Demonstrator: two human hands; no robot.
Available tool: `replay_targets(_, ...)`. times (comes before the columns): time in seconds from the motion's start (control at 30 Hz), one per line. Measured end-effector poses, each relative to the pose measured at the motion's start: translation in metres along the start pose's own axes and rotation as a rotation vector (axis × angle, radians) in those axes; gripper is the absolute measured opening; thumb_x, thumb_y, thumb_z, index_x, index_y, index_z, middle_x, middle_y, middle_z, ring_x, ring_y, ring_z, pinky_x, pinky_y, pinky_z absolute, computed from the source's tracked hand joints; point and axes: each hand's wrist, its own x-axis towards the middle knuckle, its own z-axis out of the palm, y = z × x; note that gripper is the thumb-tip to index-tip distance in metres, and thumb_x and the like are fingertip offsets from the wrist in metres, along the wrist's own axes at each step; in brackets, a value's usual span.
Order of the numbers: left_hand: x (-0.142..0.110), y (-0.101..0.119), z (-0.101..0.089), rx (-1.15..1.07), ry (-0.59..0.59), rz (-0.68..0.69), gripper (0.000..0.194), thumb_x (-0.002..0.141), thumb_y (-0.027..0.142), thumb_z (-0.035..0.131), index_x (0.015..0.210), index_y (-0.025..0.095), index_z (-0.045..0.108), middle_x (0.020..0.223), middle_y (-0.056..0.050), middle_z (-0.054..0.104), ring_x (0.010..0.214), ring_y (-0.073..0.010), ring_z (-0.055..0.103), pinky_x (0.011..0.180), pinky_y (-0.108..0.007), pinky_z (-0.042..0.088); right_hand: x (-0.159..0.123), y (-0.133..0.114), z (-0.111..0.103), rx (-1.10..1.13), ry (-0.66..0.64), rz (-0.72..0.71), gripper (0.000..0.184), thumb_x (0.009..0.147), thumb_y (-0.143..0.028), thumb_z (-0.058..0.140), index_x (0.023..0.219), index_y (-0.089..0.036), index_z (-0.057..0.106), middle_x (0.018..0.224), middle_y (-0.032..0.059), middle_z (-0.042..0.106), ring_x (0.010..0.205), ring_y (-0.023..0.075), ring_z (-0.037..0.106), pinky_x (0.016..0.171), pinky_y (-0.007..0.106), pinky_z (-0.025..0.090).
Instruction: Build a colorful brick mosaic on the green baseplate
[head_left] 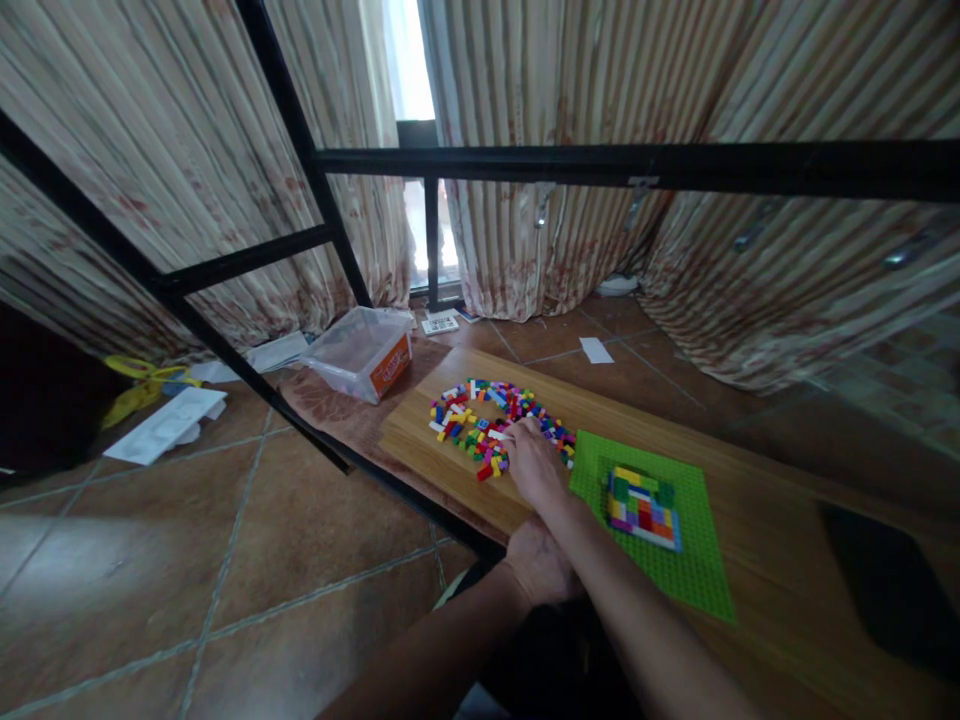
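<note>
My right hand (531, 460) reaches into a pile of small colourful toy bricks (459, 422) on the wooden tabletop. Its fingers are drawn together at the bricks, a white brick (496, 434) by the fingertips; whether they grip one is too small to tell. My left hand (538, 562) is curled closed at the near table edge, partly under my right forearm, and whatever it may hold is hidden. To the right of my right hand lies a green baseplate (701, 540) bearing a low multicoloured brick build (641, 508) with an open gap near its top.
A clear plastic box (349, 350) with an orange label stands beyond the table's (420, 400) left end. A dark flat object (889, 575) lies at the right. Black metal bars (525, 162) cross the view before curtains. Papers and a yellow item (135, 380) are on the floor.
</note>
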Motion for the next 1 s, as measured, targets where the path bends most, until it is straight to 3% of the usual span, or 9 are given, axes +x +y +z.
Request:
replay_targets(0.17, 0.003, 0.001, -0.003, -0.072, 0.056, -0.03, 0.031, 0.087, 0.036, 0.053, 0.106, 0.016, 0.067, 0.101, -0.011, 0.071, 0.1, -0.0266, 0.064, 0.089, -0.041, 0.053, -0.031, 0.0, -0.031, 0.093, 0.156, 0.044, 0.023, 0.096, -0.023, 0.042, 0.104, -0.017, 0.063, 0.103, 0.0086, 0.067, 0.095, 0.0187, 0.063, 0.086, 0.03, 0.048)
replay_targets(0.23, 0.005, 0.002, -0.008, -0.093, 0.104, -0.042, 0.029, 0.087, 0.035, 0.053, 0.103, 0.016, 0.067, 0.1, -0.012, 0.071, 0.094, -0.0262, 0.065, 0.084, -0.041, 0.054, -0.053, 0.01, -0.047, 0.208, 0.283, 0.074, 0.027, 0.096, -0.028, 0.042, 0.108, -0.018, 0.063, 0.105, 0.009, 0.068, 0.095, 0.0188, 0.064, 0.084, 0.031, 0.05)
replay_targets(0.37, 0.007, 0.003, -0.02, -0.125, 0.175, -0.033, 0.033, 0.089, 0.031, 0.049, 0.115, 0.016, 0.062, 0.118, -0.012, 0.066, 0.093, -0.0239, 0.064, 0.081, -0.039, 0.055, -0.099, 0.056, -0.076, 0.338, 0.472, 0.267, 0.036, 0.092, -0.044, 0.048, 0.111, -0.019, 0.066, 0.106, 0.0103, 0.071, 0.091, 0.021, 0.067, 0.08, 0.034, 0.052)
replay_targets(0.5, 0.007, 0.003, -0.028, -0.122, 0.189, -0.034, 0.032, 0.09, 0.03, 0.049, 0.117, 0.018, 0.061, 0.125, -0.01, 0.064, 0.101, -0.0245, 0.063, 0.086, -0.04, 0.054, -0.127, 0.109, -0.093, 0.243, 0.568, 0.552, 0.046, 0.086, -0.051, 0.05, 0.106, -0.015, 0.07, 0.097, 0.0141, 0.074, 0.083, 0.0249, 0.068, 0.075, 0.037, 0.051)
replay_targets(0.67, 0.009, 0.004, -0.032, -0.097, 0.192, -0.031, 0.029, 0.09, 0.027, 0.05, 0.116, 0.018, 0.061, 0.124, -0.01, 0.065, 0.104, -0.024, 0.063, 0.09, -0.04, 0.054, -0.127, 0.138, -0.091, 0.195, 0.555, 0.655, 0.047, 0.084, -0.049, 0.046, 0.098, -0.014, 0.072, 0.095, 0.0153, 0.075, 0.081, 0.0251, 0.068, 0.071, 0.035, 0.05)
replay_targets(1.0, 0.011, 0.003, -0.033, -0.084, 0.172, -0.029, 0.031, 0.089, 0.023, 0.053, 0.118, 0.017, 0.06, 0.124, -0.009, 0.065, 0.104, -0.0235, 0.063, 0.09, -0.04, 0.055, -0.117, 0.125, -0.083, 0.088, 0.444, 0.699, 0.036, 0.086, -0.042, 0.047, 0.096, -0.02, 0.074, 0.082, 0.0103, 0.074, 0.07, 0.0217, 0.065, 0.065, 0.032, 0.042)
